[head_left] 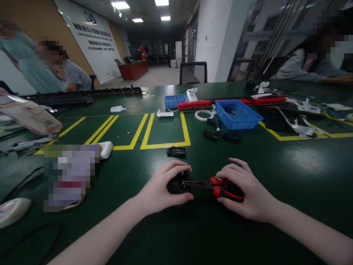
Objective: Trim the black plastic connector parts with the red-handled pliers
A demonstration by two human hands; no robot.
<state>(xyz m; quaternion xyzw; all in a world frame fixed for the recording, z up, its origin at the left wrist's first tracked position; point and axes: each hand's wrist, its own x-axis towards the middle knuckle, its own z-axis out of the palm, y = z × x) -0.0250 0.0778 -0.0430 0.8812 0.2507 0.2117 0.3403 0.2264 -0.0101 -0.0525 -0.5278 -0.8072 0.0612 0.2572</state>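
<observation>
My right hand (pixel 246 189) is wrapped round the red and black handles of long-nose pliers (pixel 216 186). The jaws point left and their tips touch a small black part (pixel 176 184). My left hand (pixel 161 186) curls around that part, thumb below and fingers above, and hides much of it. A short shiny metal bit stands out near the left fingertips. Just beyond this hand lies a black moulded part (pixel 175 151) on the green table.
Blue bins (pixel 237 119) stand at mid-table, with black parts (pixel 211 134) and a white tape ring (pixel 204 115) near them. To the left lie a white mouse (pixel 13 212), cables and a blurred-out flat object (pixel 71 176). Other people sit or stand beyond the table.
</observation>
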